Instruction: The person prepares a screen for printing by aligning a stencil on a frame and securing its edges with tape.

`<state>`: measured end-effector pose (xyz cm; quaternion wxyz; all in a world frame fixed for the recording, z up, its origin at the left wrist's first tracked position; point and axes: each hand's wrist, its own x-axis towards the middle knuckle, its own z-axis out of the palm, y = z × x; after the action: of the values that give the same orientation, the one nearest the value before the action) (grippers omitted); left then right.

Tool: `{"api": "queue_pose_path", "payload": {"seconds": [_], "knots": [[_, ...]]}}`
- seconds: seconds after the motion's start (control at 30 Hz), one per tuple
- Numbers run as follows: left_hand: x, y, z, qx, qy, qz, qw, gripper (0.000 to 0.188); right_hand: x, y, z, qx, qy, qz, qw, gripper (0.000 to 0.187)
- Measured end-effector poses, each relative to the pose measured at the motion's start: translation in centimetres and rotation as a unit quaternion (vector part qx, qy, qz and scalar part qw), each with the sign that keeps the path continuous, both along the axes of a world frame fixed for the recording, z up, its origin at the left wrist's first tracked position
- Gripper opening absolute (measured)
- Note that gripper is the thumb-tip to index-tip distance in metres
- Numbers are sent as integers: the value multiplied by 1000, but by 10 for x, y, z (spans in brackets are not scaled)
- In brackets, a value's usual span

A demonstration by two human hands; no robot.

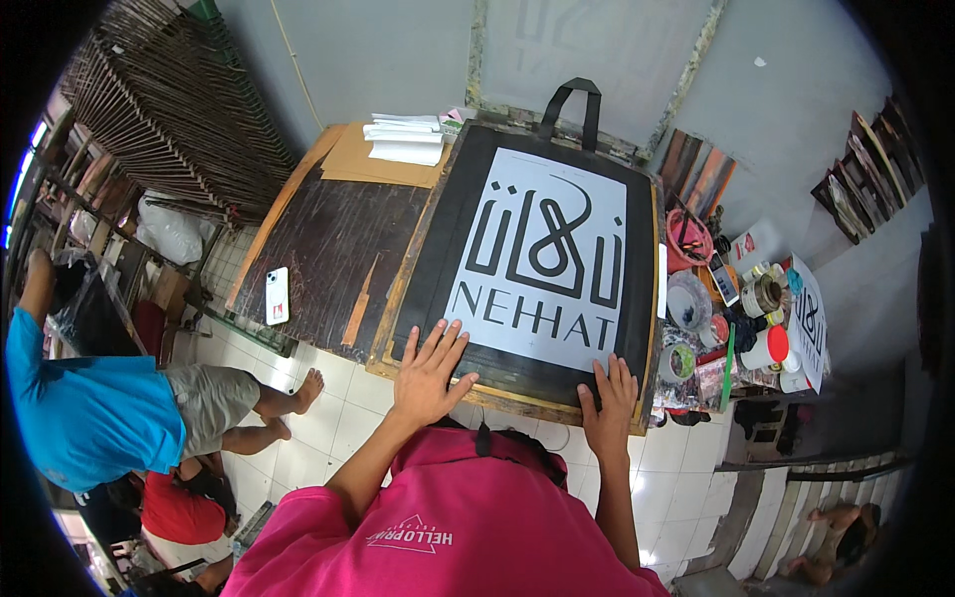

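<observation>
**Both hands flat on the near edge of a printing screen**

A dark wooden worktable (328,249) filled the middle of the view, standing on a white tiled floor (338,398) against a grey wall. Most of its right half was covered by a large wood-framed printing screen (468,229), black around a white panel with dark lettering, lying flat. From under the screen's far edge the black handles of a bag (572,104) stuck out.

A rack of stacked wooden frames (169,119) leaned at the far left. At the left edge of the view a person in a blue shirt (90,408) bent over, one bare foot near the table's near-left corner.

At the table's far-left corner lay a sheet of brown cardboard (373,159) with a stack of white paper (408,139) on it. Off the right edge of the screen stood a clutter of ink pots and tubs (736,308).

The left hand (428,373) lay palm down on the screen's near edge, fingers spread open and gripping nothing. The right hand (609,398) pressed flat on the same edge nearer the near-right corner, fingers straight and together, also holding nothing.

A white phone (278,296) lay by the table's left edge
</observation>
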<state>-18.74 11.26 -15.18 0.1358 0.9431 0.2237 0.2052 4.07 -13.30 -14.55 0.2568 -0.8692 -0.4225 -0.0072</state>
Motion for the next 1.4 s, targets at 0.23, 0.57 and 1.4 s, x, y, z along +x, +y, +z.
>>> {"api": "queue_pose_path", "payload": {"seconds": [0.23,0.57,1.4], "knots": [[1,-1,1,-2,12,2,1000,67,0,0,3,-9,-3,-2,1000,48],[1,-2,2,-3,6,8,1000,66,1,0,0,-6,-4,2,1000,49],[2,-1,-2,1,-13,6,1000,65,1,0,0,3,-7,10,1000,48]]}}
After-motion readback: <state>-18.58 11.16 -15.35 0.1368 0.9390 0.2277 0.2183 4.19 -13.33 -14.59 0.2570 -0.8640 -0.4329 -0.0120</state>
